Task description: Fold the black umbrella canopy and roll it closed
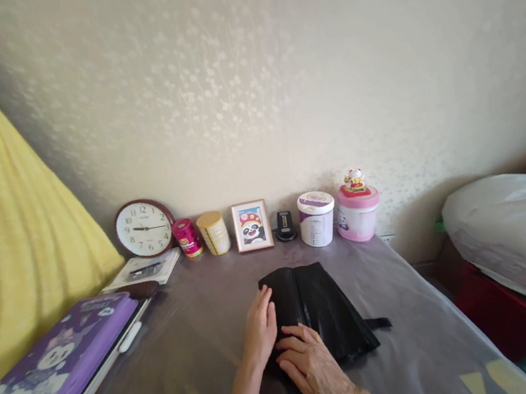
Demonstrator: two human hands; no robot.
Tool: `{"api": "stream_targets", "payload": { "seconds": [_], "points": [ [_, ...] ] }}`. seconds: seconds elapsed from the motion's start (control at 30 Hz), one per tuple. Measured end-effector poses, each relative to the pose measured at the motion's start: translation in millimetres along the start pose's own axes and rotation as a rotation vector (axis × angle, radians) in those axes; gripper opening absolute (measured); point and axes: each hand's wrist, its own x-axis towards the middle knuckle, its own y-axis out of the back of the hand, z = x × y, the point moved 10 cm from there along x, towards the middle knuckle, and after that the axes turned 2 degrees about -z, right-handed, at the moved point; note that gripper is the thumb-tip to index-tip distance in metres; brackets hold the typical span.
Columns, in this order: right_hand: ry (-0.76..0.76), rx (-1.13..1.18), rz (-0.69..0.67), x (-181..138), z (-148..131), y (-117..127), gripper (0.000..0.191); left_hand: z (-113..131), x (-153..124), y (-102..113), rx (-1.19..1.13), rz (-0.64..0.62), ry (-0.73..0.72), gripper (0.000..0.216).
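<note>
Press lightly with left hand (260, 333), fingers together, and right hand (317, 371), fingers bent, slightly apart, any pinch hard to tell; smooth evenly the black fabric (329, 307) under and beyond the fingertips, minding the strap (380, 323) to their right.

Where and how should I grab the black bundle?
Pinch the black bundle from the right, likely at the flared corner by the strap: that edge is uncovered, while the left hand and right hand occupy its left edge and near part.
</note>
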Motion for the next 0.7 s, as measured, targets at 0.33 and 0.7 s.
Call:
{"api": "stream_targets", "payload": {
  "seconds": [0.33,0.7],
  "points": [
    [0.071,0.047,-0.022,-8,-19,10,0.023,53,-43,-17,-0.271,-0.194,0.049,0.037],
    [-0.375,0.042,0.599,-74,90,124,0.043,35,-76,-33,-0.069,-0.039,0.019,0.045]
  ]
}}
